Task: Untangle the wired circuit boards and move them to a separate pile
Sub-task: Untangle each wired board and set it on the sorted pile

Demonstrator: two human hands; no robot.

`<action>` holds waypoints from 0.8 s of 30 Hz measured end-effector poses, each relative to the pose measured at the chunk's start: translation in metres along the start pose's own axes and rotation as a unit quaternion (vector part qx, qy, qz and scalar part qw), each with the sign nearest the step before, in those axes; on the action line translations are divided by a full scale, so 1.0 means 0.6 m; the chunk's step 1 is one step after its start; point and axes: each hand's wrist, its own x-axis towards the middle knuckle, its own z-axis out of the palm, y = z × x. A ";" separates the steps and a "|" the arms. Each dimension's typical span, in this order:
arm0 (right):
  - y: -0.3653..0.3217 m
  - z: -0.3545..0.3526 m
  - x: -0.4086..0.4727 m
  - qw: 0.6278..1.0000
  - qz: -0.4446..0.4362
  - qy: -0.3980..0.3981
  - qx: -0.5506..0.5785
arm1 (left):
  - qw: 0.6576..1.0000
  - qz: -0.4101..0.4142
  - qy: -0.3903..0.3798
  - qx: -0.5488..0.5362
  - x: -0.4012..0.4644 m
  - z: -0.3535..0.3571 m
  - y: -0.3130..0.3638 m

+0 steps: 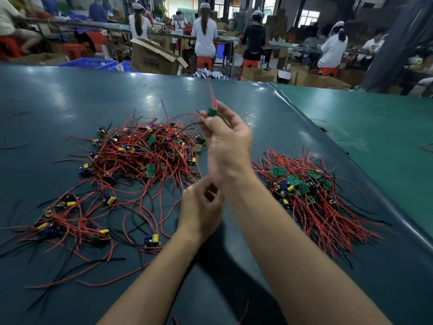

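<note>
A tangled heap of small green circuit boards with red and black wires [145, 151] lies on the dark green table [70, 95], left of centre. A looser spread of boards [70, 219] trails toward the near left. On the right sits a tidier pile of boards [304, 191] with wires fanned toward me. My right hand [227, 146] is raised over the table and pinches one green board [212, 112] at its fingertips, red wires sticking up from it. My left hand [199, 209] is just below, fingers curled around something dark that I cannot make out.
The table mat has a raised seam [328, 137] running diagonally on the right, with a lighter green mat beyond. Past the far edge stand cardboard boxes [154, 57], blue crates [89, 63], red stools and several seated workers with their backs turned.
</note>
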 end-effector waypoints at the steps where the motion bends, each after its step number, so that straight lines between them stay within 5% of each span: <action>1: -0.009 -0.019 -0.002 1.000 0.025 0.002 0.013 | 0.999 -0.007 0.016 -0.036 0.002 0.000 0.004; 5: -0.005 -0.110 -0.036 0.990 0.093 -0.009 -0.107 | 0.966 -0.089 0.028 -0.241 0.012 -0.001 0.008; 10: 0.019 -0.177 -0.058 0.982 0.113 -0.008 -0.150 | 0.980 -0.120 0.015 -0.161 0.010 0.004 0.005; 24: 0.028 -0.188 -0.058 0.986 0.091 -0.068 -0.118 | 0.928 -0.206 -0.006 -0.311 0.019 -0.014 0.005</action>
